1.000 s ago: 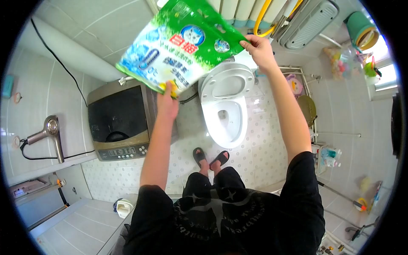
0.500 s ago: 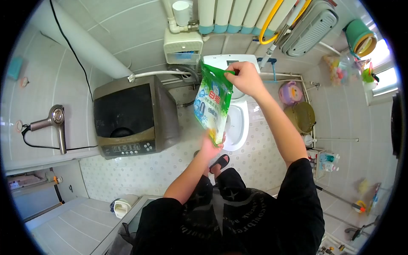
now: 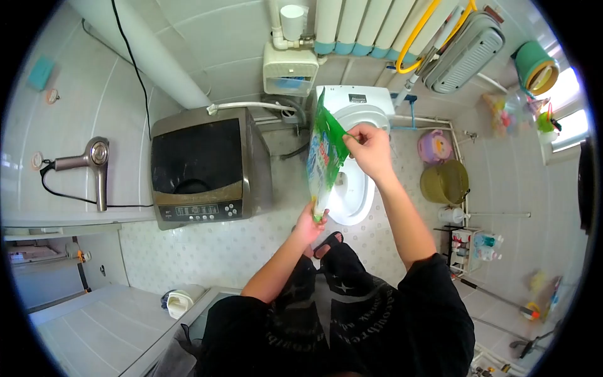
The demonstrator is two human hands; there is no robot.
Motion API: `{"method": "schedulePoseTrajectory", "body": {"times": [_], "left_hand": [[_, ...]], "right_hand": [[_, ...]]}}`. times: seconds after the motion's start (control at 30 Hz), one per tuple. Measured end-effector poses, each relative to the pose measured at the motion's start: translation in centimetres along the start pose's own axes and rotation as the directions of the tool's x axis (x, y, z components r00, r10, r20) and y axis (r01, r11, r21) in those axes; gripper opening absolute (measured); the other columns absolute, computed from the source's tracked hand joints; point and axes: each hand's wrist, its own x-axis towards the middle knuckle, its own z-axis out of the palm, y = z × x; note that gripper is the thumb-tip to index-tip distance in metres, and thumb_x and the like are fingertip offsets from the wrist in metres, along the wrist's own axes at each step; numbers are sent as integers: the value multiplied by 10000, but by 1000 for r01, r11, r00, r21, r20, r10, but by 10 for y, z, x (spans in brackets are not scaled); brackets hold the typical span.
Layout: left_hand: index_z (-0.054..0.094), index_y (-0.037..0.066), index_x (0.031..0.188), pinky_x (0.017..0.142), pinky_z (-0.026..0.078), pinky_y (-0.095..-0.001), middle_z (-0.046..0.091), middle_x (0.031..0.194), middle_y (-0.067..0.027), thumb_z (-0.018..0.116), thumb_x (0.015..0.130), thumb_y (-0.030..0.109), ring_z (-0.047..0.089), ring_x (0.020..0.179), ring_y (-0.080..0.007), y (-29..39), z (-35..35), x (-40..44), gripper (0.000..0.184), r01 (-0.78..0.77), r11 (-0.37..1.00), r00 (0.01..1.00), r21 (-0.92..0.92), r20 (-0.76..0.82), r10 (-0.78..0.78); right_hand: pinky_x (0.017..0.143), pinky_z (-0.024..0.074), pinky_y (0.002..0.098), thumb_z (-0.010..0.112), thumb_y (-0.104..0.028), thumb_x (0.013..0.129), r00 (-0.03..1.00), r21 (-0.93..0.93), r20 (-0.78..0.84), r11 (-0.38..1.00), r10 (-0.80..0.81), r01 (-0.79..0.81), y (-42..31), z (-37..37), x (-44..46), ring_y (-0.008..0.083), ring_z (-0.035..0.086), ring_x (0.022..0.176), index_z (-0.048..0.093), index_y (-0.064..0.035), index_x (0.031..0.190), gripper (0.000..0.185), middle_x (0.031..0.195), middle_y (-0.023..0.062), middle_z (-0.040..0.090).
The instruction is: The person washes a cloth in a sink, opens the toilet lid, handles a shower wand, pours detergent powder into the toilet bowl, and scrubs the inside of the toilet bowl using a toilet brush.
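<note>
A green, white and blue plastic bag (image 3: 325,154) with printed lettering hangs upright, turned nearly edge-on, in front of the toilet (image 3: 356,198). My left hand (image 3: 310,225) is closed on the bag's bottom end. With fingers pinched, my right hand (image 3: 369,147) holds the bag's upper right edge, over the toilet's raised lid. Whether the bag's top is open cannot be made out. The toilet bowl is partly hidden behind the bag.
A washing machine (image 3: 198,164) stands at the left, with a hair dryer (image 3: 97,157) on the wall beyond it. A small white cabinet (image 3: 290,70) is above. At the right are an olive bucket (image 3: 445,182) and a purple basin (image 3: 434,146).
The bag has come down from the upper left to in front of the toilet and turned edge-on. Both hands have moved with it, still holding it. The camera view has shifted.
</note>
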Motion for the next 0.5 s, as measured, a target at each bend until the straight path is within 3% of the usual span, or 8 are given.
{"method": "schedulePoseTrajectory", "body": {"times": [0.07, 0.13, 0.17, 0.23, 0.33, 0.4, 0.43, 0.5], "left_hand": [[565, 203, 1193, 530, 396, -253, 651, 954, -30, 474, 993, 483, 582, 713, -155, 2, -5, -2, 355, -11, 1000, 1000, 18, -1, 11], [565, 200, 1191, 563, 413, -268, 663, 972, -28, 466, 996, 471, 591, 712, -158, 3, -11, -1, 348, -18, 999, 999, 40, -36, 20], [548, 198, 1235, 604, 428, -278, 660, 1024, -39, 469, 992, 474, 605, 765, -171, 3, -16, -2, 376, -22, 997, 999, 74, -42, 25], [512, 194, 1322, 687, 459, -299, 653, 1127, -61, 474, 983, 479, 634, 869, -197, 5, -13, -17, 445, -37, 990, 998, 135, -54, 45], [392, 173, 1467, 869, 476, -359, 580, 1309, -97, 561, 953, 391, 607, 1104, -253, -2, -7, -27, 584, -256, 960, 955, 112, -123, 269], [294, 151, 1523, 944, 457, -375, 518, 1386, -109, 625, 928, 318, 551, 1206, -278, -13, -18, -20, 701, -497, 725, 814, 476, -33, 580], [245, 140, 1550, 982, 447, -383, 486, 1424, -116, 657, 915, 281, 523, 1258, -290, -15, -15, -21, 770, -570, 536, 716, 623, 56, 696], [363, 89, 1467, 985, 445, -423, 538, 1356, -144, 661, 927, 263, 566, 1198, -337, -11, 12, -32, 641, -574, 49, 401, 818, 229, 887]], "right_hand": [[509, 398, 279, 695, -62, 808, 999, 54, -29, 998, 17, -15, -9, 7, -6, 83, 493, 532, 662, 31, 771, 106, 586, 41, 592], [512, 397, 265, 693, -62, 816, 1000, -39, -9, 999, -20, 19, -10, 13, -13, 72, 494, 536, 661, 33, 779, 107, 590, 29, 598], [513, 396, 259, 693, -62, 821, 999, -86, 2, 996, -37, 37, -11, 16, -17, 67, 494, 538, 661, 33, 783, 107, 592, 23, 601], [510, 412, 251, 689, -54, 830, 1000, 13, -10, 1000, -8, 8, -12, 21, -23, 58, 516, 540, 663, 30, 786, 98, 601, 19, 610], [505, 443, 240, 684, -36, 848, 999, 172, 8, 984, 37, -38, -16, 27, -33, 56, 557, 542, 668, 27, 801, 79, 623, 19, 631], [504, 464, 234, 683, -26, 862, 997, 260, 25, 963, 69, -73, -23, 29, -42, 61, 587, 549, 670, 27, 821, 68, 643, 21, 647], [505, 474, 232, 684, -24, 869, 996, 295, 31, 951, 86, -92, -30, 32, -47, 64, 602, 555, 671, 27, 833, 64, 654, 22, 654], [507, 485, 229, 688, -26, 881, 994, 361, 45, 926, 98, -108, -41, 43, -57, 69, 619, 565, 669, 31, 859, 63, 671, 24, 664]]}}
